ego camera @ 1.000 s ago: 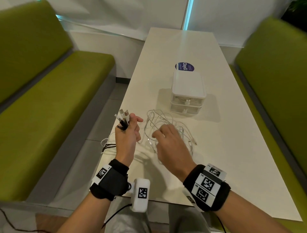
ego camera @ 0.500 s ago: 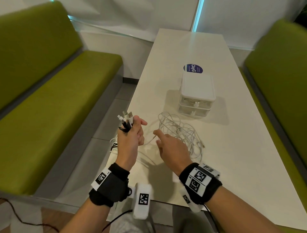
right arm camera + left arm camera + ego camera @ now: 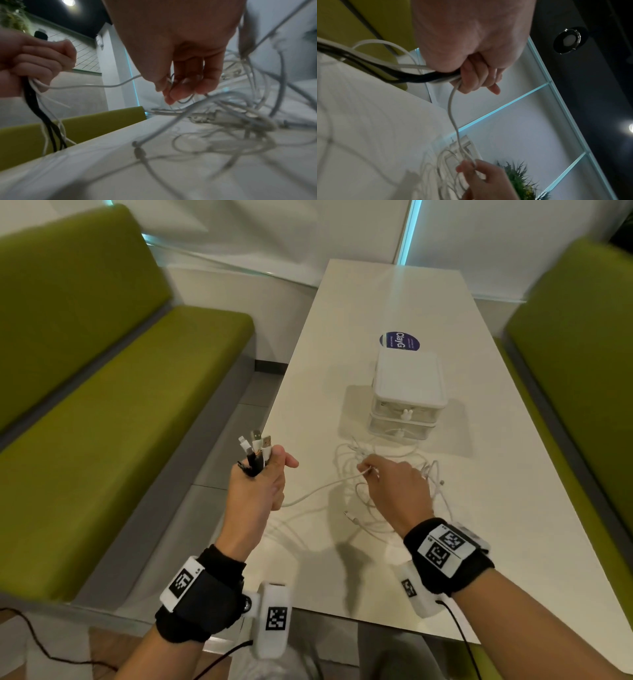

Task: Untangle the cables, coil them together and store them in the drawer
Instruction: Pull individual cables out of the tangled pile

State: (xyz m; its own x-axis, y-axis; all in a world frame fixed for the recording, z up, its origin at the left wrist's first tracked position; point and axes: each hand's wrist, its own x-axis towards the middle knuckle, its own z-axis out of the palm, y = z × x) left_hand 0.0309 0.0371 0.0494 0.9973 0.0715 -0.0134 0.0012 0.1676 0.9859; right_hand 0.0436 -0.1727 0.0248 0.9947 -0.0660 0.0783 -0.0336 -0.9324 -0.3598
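My left hand (image 3: 262, 487) is raised by the table's left edge and grips a bunch of cable ends (image 3: 255, 450), black and white, with plugs sticking up above the fist. The cables (image 3: 388, 67) trail down off the edge. My right hand (image 3: 394, 491) hovers over the tangle of white cables (image 3: 387, 474) on the table and pinches one white cable (image 3: 96, 85) at its fingertips (image 3: 171, 93); that cable runs across to my left hand (image 3: 34, 62). Behind the tangle stands a small white two-drawer box (image 3: 407, 395), both drawers closed.
The white table (image 3: 513, 525) runs away from me, with a round blue sticker (image 3: 399, 340) behind the drawer box. Green bench seats (image 3: 85, 422) flank it on both sides. A loose plug (image 3: 351, 517) lies near my right wrist.
My right hand moved further into the tangle and pinched a white cable, which is now lifted between both hands. The left hand keeps its bunch of plugs.
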